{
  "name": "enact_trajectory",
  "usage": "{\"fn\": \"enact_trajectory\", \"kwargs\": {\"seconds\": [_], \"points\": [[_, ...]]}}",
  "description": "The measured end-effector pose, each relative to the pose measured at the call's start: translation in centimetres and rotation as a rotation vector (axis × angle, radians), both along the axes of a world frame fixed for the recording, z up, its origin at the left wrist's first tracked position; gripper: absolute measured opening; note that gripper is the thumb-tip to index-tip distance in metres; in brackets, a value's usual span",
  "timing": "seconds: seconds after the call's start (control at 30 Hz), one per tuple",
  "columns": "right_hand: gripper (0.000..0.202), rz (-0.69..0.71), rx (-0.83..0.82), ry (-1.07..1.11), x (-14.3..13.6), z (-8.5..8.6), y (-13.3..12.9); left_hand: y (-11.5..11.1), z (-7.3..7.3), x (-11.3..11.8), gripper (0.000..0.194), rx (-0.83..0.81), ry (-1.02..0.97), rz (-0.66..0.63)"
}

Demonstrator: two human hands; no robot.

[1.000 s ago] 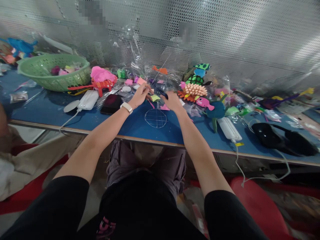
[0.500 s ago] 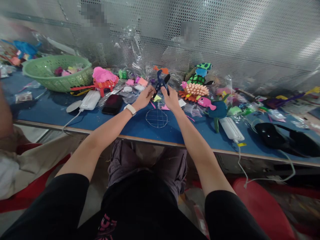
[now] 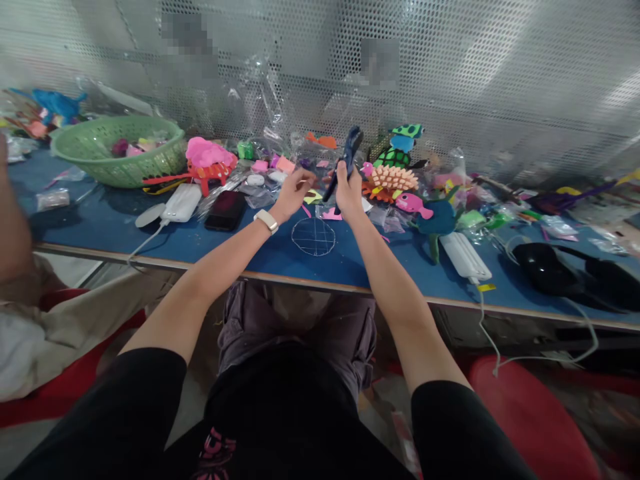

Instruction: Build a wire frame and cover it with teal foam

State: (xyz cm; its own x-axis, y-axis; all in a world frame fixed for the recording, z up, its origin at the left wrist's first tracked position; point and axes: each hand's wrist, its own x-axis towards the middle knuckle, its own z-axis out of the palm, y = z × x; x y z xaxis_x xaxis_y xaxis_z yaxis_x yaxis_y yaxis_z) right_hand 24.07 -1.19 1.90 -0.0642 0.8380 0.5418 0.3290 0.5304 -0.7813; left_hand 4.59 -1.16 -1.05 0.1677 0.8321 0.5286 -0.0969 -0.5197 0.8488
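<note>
Dark blue tool (image 3: 351, 148): is standing raised above the far part of the blue table (image 3: 273, 257), within the right hand; its exact type is not showing clearly.
Right hand (image 3: 349, 190): is grasping the tool, with the thumb lying along its near face.
Tool axis: is leaning, the upper end pointing far and slightly right, the lower end pointing near and left, toward the side of the left hand.
Left hand (image 3: 295, 191): is hovering left of the tool, apart from it, with fingers half curled; whether they are pinching anything fine, cannot tell.
Nearer hand: the right is enclosing the tool; the left is facing its lower end across a narrow gap.
Yellow piece (image 3: 314, 197): is lying between the hands.
Pink piece (image 3: 331, 214): is lying near the right wrist, to its left.
White gridded circle (image 3: 315, 238): is showing on the table, nearer than both hands.
Black phone (image 3: 225, 211): is lying left of the left wrist.
</note>
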Motion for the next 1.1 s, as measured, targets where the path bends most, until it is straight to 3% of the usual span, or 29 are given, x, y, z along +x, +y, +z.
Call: {"fn": "enact_trajectory", "kwargs": {"seconds": [0.13, 0.3, 0.53, 0.73, 1.1], "points": [[0.113, -0.117, -0.049, -0.100, 1.5, 0.0, -0.8, 0.9, -0.2, -1.6, 0.017, -0.082, -0.048, 0.067], [0.110, -0.123, -0.166, -0.167, 0.7, -0.9, -1.9, 2.0, -0.5, -3.4, 0.044, -0.089, -0.069, 0.116], [0.109, -0.028, -0.342, -0.157, 0.1, -1.0, -2.3, 2.6, -0.5, -3.8, 0.066, -0.046, -0.018, 0.131], [0.097, -0.084, -0.096, -0.477, 0.4, -0.1, -3.2, 1.6, 0.3, -3.7, 0.056, 0.009, -0.031, 0.125], [0.096, -0.060, -0.062, -0.557, 0.0, 1.4, -4.3, 0.6, 0.9, -3.4, 0.042, 0.003, 0.004, 0.079]]}}
